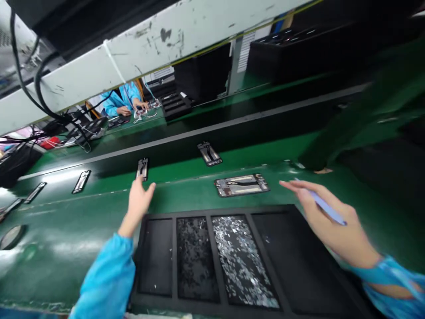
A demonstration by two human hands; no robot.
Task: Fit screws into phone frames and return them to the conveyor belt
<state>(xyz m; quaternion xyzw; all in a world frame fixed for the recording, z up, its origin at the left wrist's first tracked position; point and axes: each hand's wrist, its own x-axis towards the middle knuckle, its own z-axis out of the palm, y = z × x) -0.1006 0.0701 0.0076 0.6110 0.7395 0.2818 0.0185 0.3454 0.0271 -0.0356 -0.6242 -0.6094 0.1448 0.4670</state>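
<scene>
My left hand (138,200) reaches forward over the bench, thumb and forefinger apart. Its fingertips are at the near end of an opened phone body (142,168); whether they touch it I cannot tell. In my right hand (335,217) is a slim lavender pen-shaped tool (327,207), its tip pointing left. Left of that hand lies a larger-looking opened phone body (242,185) with its inside facing up. Below both hands sits a black compartment tray (208,257). One compartment holds many small shiny pieces (244,261), another small dark pieces (196,257).
More phone bodies lie along the green conveyor strip, one (209,153) beyond the tray and one (81,181) to the left. A round object (12,237) is at the far left. A pale beam (159,40) with hanging cables (40,93) crosses above. Opposite, a co-worker's hands (139,105) handle small parts.
</scene>
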